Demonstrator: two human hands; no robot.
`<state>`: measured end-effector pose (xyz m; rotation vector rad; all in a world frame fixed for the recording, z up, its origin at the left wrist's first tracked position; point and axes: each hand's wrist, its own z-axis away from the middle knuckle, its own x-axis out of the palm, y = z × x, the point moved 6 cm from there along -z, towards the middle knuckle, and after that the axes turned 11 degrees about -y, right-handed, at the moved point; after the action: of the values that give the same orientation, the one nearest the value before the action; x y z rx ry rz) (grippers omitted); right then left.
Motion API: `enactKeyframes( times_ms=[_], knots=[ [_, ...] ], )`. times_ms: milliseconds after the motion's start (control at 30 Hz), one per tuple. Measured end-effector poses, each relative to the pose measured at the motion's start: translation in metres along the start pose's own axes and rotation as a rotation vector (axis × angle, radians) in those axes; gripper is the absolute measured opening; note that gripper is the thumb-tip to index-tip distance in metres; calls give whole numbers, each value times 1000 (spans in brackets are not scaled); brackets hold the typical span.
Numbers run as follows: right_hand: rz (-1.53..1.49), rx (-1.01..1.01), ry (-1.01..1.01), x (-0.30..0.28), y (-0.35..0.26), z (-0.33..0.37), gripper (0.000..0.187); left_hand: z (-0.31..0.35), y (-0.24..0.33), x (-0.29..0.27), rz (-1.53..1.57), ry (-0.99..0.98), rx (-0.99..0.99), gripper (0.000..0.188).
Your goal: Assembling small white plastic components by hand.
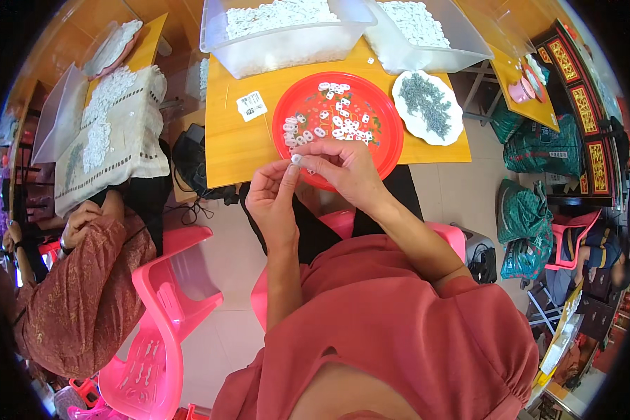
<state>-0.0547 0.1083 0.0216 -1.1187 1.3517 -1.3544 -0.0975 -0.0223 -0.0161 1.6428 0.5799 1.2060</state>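
Over the near left rim of a round red tray (pixel 393 115), my two hands meet at the fingertips. My left hand (pixel 273 196) pinches a small white plastic piece (pixel 297 159) between thumb and fingers. The thumb and forefinger of my right hand (pixel 350 171) close on the same piece from the other side; fingers hide part of it. Scattered in the tray lie several white oval pieces (pixel 338 132) with dark spots or holes. To the tray's right, a white scalloped plate (pixel 401 87) bears a heap of thin grey-green bits (pixel 427 103), too small to name.
Two translucent bins (pixel 287 52) of white pieces stand at the yellow table's (pixel 224 150) far side. A printed label (pixel 252 106) lies left of the tray. On my left, a seated person (pixel 91 280) has a cloth-covered surface (pixel 136 133) with white pieces; a pink chair (pixel 162 315) stands behind.
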Motion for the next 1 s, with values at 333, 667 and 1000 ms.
enactKeyframes(
  times_ms=[333, 667, 1000],
  knots=[
    [-154, 47, -80, -5, -14, 7, 21, 3, 3, 8, 28, -112, 47, 15],
    [-424, 63, -218, -8, -19, 15, 16, 6, -11, 29, 258, -441, 21, 43],
    [-395, 178, -259, -10, 1, 23, 17, 6, -15, 26, 213, -250, 52, 47]
  ],
)
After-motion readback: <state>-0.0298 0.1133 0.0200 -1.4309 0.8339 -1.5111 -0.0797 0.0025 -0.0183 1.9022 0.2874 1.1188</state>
